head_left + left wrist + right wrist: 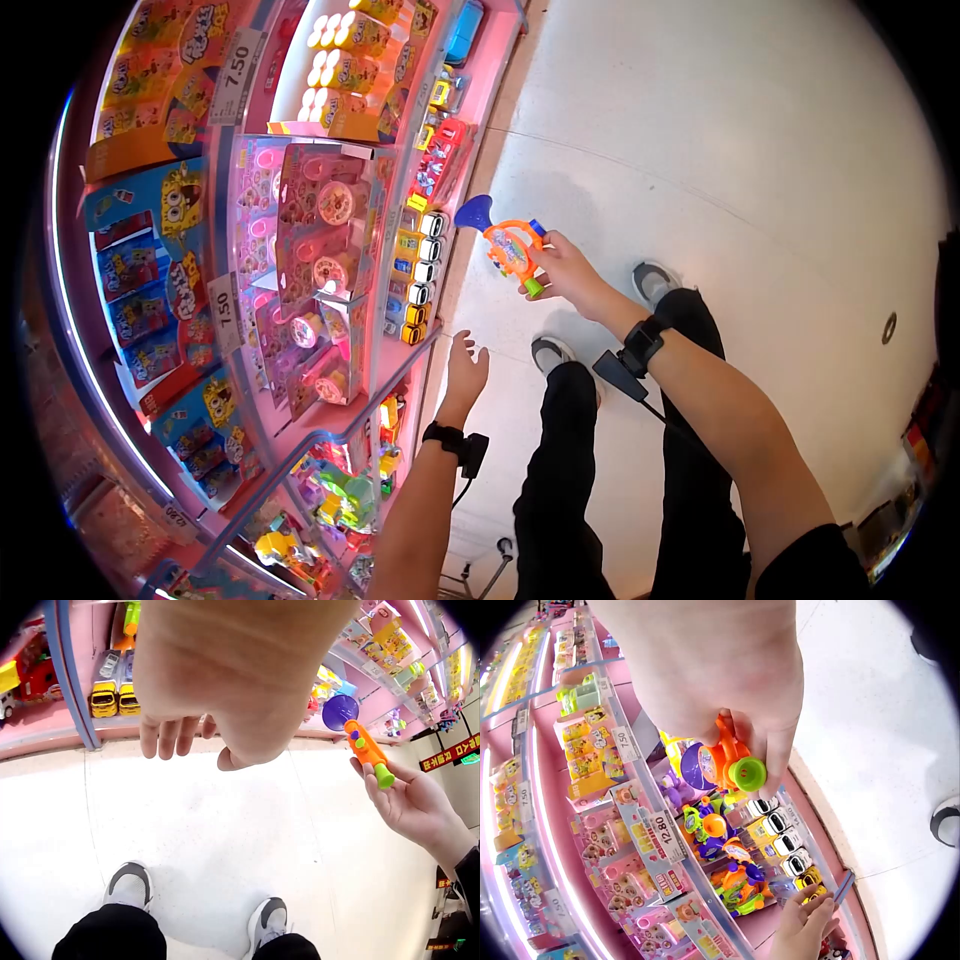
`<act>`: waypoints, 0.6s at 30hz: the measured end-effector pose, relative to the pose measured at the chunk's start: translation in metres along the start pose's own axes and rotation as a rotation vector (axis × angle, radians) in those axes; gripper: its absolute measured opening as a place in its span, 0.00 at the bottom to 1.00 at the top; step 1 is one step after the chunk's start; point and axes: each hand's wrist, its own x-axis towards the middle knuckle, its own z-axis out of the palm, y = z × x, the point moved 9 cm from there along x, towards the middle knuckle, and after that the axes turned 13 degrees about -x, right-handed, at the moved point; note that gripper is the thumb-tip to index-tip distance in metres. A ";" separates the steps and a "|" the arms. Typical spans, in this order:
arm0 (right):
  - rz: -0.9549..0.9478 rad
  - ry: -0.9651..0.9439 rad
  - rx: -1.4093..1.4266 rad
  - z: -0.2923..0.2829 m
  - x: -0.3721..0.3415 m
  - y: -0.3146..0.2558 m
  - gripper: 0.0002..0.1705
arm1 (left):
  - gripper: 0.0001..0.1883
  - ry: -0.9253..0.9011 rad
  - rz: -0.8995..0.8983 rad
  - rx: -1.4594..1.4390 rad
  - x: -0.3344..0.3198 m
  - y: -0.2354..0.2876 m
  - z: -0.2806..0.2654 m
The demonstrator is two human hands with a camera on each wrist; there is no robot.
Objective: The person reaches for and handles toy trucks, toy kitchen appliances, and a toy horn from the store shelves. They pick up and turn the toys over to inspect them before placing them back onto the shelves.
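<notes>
My right hand (568, 270) grips an orange toy trumpet (511, 249) above the floor, beside the shelves. Its flared bell is blue-purple and points at the shelf, while the green mouthpiece (384, 777) faces back toward me. In the right wrist view the toy trumpet (718, 763) hangs below the palm, with part of it hidden by the fingers. My left hand (466, 375) holds nothing; its fingers are relaxed, near the shelf's lower edge. Toy cars (420, 270) stand on the bottom shelf close to both hands.
Pink shelving runs along the left with packaged toys (335, 215) and price tags (236, 75). Colourful toys (739, 877) fill a bottom shelf compartment. A blue-grey divider rail (69, 675) stands by the left hand. My shoes (655, 283) are on the pale floor (720, 150).
</notes>
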 end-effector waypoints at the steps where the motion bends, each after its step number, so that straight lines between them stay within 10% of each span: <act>1: 0.003 -0.040 -0.034 0.001 0.018 -0.004 0.18 | 0.28 0.043 0.047 -0.002 0.017 0.009 0.003; 5: -0.093 -0.115 -0.145 -0.015 0.077 -0.029 0.17 | 0.27 0.221 0.373 0.098 0.093 0.059 0.014; 18: -0.411 -0.225 -0.497 0.022 0.229 -0.100 0.16 | 0.37 0.681 0.579 0.472 0.237 0.119 -0.035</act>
